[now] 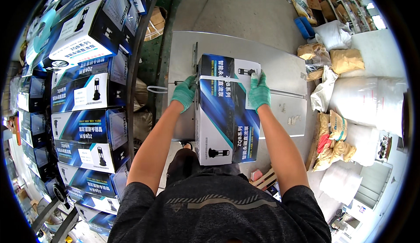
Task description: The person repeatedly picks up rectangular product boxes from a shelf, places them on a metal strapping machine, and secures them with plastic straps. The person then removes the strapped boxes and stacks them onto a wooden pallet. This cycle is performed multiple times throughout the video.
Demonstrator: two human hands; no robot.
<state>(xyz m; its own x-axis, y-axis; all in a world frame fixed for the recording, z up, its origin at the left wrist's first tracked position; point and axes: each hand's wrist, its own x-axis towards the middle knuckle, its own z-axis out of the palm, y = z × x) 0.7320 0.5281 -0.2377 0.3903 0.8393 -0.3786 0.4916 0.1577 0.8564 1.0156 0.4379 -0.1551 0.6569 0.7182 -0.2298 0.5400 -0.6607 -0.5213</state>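
A long blue, black and white cardboard box (223, 116) with pump pictures lies on a grey metal strapping table (284, 68), its near end reaching over the front edge toward me. A white plastic strap (218, 78) crosses the top of the box near its far end. My left hand (185, 95), in a green glove, is at the box's left side beside the strap; its fingertips are partly hidden. On the right, my right hand (259, 92), gloved alike, grips the box's edge with the thumb on top. A loop of white strap (156, 89) sticks out from the table's left side.
Tall stacks of similar boxes (81, 92) stand along my left behind a dark rail (139, 46). Right of the table are brown sacks (345, 61), large plastic-wrapped rolls (367, 100) and a blue bin (304, 27). A wooden pallet (264, 179) lies near my right side.
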